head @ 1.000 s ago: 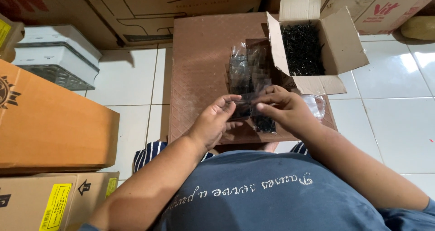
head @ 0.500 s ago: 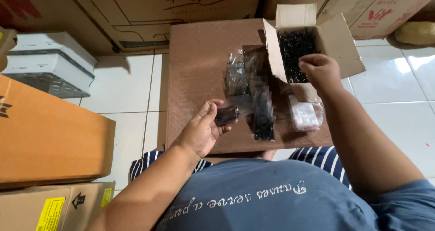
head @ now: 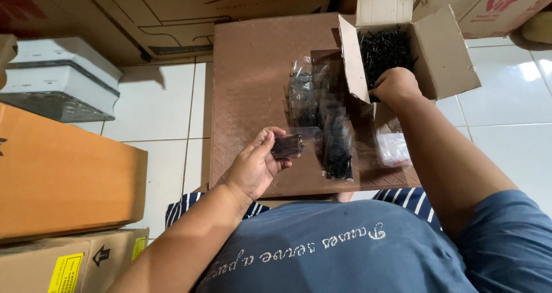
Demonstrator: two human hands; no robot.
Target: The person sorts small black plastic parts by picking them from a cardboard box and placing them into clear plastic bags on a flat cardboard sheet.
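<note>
Left hand (head: 256, 166) pinched 1 small clear bag of black screws (head: 287, 146) over the brown board (head: 247, 86). Right hand (head: 395, 85) reached into the open cardboard box (head: 445, 54) of loose black screws (head: 382, 49); its grip couldn't be told. Filled bags (head: 328, 126) lay between the 2 hands.

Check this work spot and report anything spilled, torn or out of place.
Nothing stands out. The black screws stay inside the open carton, the filled bags lie on the brown board, and neither looks torn or spilled.
</note>
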